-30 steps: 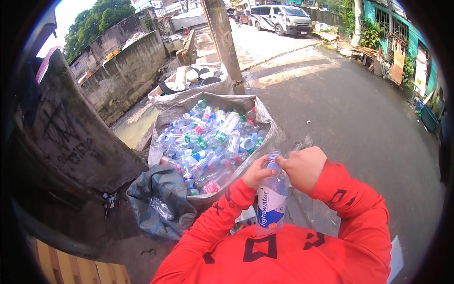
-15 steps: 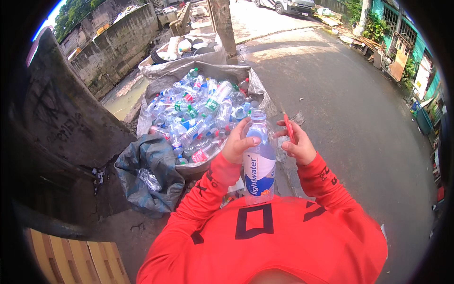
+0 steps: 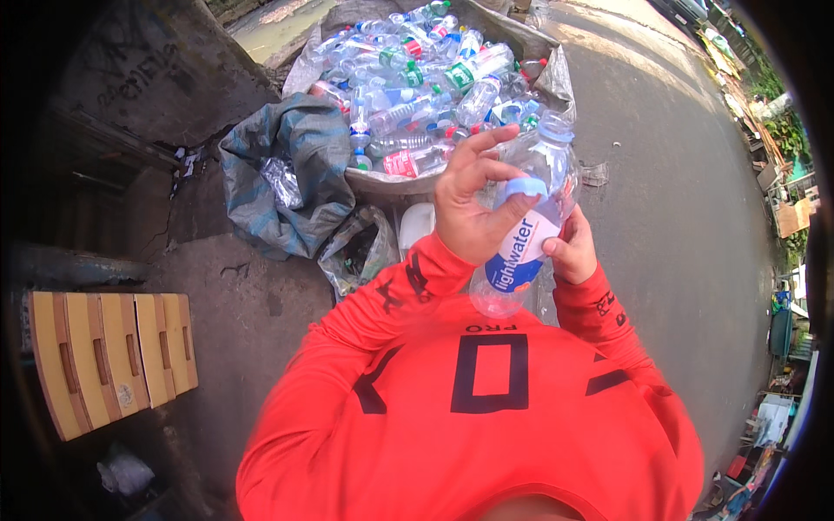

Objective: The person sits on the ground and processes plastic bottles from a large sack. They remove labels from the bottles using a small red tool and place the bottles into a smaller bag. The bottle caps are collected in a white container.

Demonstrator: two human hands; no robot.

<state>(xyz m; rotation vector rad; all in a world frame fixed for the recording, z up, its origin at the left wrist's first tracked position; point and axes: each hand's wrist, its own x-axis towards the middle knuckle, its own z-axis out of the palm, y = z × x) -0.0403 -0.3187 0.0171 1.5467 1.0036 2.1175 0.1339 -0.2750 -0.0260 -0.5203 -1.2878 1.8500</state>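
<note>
In front of my chest, a clear plastic bottle point(image 3: 515, 260) with a white and blue label leans its open neck up and to the right. My right hand point(image 3: 573, 252) is closed around its far side, thumb on the label. A light-blue bottle cap point(image 3: 526, 187) is pinched between the thumb and a finger of my left hand point(image 3: 469, 204), just in front of the bottle's upper part. The other left fingers stretch upward. Whatever else my right palm holds is hidden behind the bottle.
Ahead stands a large grey-white sack point(image 3: 556, 74) heaped with plastic bottles point(image 3: 408, 104). A dark blue-grey sack point(image 3: 304, 152) slumps to its left, beside a smaller clear plastic bag point(image 3: 369, 252). Yellowish slatted panels point(image 3: 113, 356) lie at the left, near a dark wall point(image 3: 174, 69).
The view has tilted downward. The bottle has tipped to the right, and my left hand has come off its side, holding the cap. The red tool in my right hand is now out of sight.
</note>
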